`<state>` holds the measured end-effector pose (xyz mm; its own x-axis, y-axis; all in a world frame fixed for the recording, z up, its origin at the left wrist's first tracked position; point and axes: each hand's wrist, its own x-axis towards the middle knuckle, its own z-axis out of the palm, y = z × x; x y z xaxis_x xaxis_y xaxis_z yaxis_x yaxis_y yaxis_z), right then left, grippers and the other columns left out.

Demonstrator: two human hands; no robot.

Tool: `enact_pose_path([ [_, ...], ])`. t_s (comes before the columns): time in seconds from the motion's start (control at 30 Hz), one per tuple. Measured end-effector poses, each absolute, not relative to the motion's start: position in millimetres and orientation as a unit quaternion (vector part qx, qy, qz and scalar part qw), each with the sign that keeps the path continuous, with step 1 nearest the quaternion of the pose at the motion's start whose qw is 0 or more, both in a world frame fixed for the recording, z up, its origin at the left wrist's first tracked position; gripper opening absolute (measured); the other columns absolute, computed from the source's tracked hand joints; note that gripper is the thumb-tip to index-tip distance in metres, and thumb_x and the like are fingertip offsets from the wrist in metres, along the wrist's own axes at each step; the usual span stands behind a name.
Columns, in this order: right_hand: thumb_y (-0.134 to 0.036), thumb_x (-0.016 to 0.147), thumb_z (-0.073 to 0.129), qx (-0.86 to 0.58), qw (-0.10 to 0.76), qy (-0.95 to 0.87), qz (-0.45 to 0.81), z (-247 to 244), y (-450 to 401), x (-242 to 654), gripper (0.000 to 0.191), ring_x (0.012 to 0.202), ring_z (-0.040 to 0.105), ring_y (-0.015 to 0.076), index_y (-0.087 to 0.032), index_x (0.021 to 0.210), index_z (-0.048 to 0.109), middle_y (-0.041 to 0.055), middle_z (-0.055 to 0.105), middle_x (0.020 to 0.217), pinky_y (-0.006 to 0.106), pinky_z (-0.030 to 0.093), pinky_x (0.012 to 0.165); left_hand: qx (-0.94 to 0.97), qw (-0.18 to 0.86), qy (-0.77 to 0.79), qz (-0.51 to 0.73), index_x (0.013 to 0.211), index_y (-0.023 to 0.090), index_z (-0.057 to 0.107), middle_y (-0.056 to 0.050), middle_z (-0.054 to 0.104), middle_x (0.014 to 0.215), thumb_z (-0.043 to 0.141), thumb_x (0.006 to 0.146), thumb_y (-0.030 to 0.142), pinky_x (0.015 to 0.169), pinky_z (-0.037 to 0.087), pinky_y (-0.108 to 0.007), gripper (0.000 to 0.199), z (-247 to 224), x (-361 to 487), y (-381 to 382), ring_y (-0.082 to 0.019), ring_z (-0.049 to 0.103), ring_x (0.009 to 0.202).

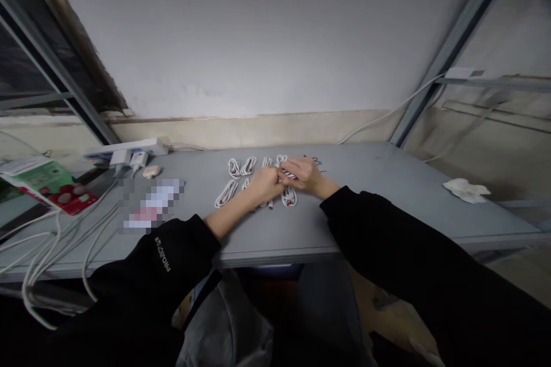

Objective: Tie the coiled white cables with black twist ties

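Several coiled white cables lie in two rows on the grey table, among them one at the front left and one at the back left. Over the right part of these rows my left hand and my right hand meet, fingers closed. A white cable bundle shows between the fingers of my right hand. My left fingertips press against the same spot, and what they pinch is hidden. Below my right hand lies another coil. Thin black ties lie just behind my right hand.
On the left are a power strip with plugs, a small white case, a blurred-out flat object, a green and red box and loose white cables. A crumpled tissue lies at the right.
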<state>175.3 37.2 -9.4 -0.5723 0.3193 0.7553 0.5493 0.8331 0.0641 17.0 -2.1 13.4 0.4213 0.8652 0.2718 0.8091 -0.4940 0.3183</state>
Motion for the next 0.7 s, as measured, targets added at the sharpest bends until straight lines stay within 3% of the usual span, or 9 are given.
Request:
enact_pose_path([
  [0.1, -0.046, 0.096, 0.032, -0.314, 0.357, -0.869, -0.14, -10.2, 36.5, 174.0, 0.044, 0.059, 0.051, 0.0151, -0.022, 0.07, 0.059, 0.0031, 0.056, 0.06, 0.027, 0.037, 0.058, 0.844, 0.071, 0.498, 0.188, 0.079, 0.016, 0.065, -0.011, 0.069, 0.076, 0.046, 0.085, 0.019, 0.07, 0.045, -0.032, 0.02, 14.5, 15.6, -1.4, -0.023, 0.065, 0.077],
  [0.23, -0.043, 0.096, 0.031, -0.449, 0.365, -0.809, -0.098, -11.5, 40.5, 174.9, 0.046, 0.061, 0.054, 0.0152, -0.021, 0.069, 0.062, 0.004, 0.06, 0.061, 0.027, 0.036, 0.061, 0.854, 0.063, 0.468, 0.218, 0.105, 0.016, 0.059, -0.012, 0.07, 0.091, 0.045, 0.093, 0.031, 0.075, 0.046, -0.034, 0.024, 13.7, 13.7, 1.0, -0.025, 0.066, 0.087],
  [0.47, -0.049, 0.099, 0.02, -0.526, 0.433, -0.729, 0.061, -5.6, 59.2, 191.4, 0.056, 0.064, 0.057, 0.0169, -0.02, 0.069, 0.057, 0.0032, 0.059, 0.063, 0.027, 0.039, 0.064, 0.828, 0.013, 0.523, 0.205, 0.101, 0.017, 0.054, -0.013, 0.068, 0.092, 0.031, 0.1, 0.035, 0.073, 0.044, -0.035, 0.029, 11.0, 11.4, 5.0, -0.027, 0.066, 0.088],
  [0.57, -0.04, 0.096, 0.032, -0.578, 0.457, -0.674, 0.052, -1.9, 68.9, 206.3, 0.037, 0.072, 0.059, 0.0174, -0.019, 0.084, 0.06, 0.0034, 0.064, 0.074, 0.026, 0.04, 0.066, 0.799, 0.024, 0.563, 0.209, 0.101, 0.018, 0.053, -0.012, 0.068, 0.088, 0.029, 0.1, 0.036, 0.071, 0.042, -0.034, 0.031, 9.4, 7.2, 11.6, -0.025, 0.065, 0.085],
  [0.7, -0.029, 0.084, 0.055, -0.638, 0.354, -0.681, 0.058, -3.6, 77.9, 221.7, 0.014, 0.076, 0.059, 0.017, -0.019, 0.088, 0.064, 0.0039, 0.067, 0.083, 0.026, 0.038, 0.065, 0.778, 0.06, 0.581, 0.231, 0.096, 0.018, 0.053, -0.012, 0.067, 0.089, 0.029, 0.1, 0.035, 0.07, 0.041, -0.033, 0.03, 6.1, 2.1, 20.9, -0.024, 0.063, 0.084],
])
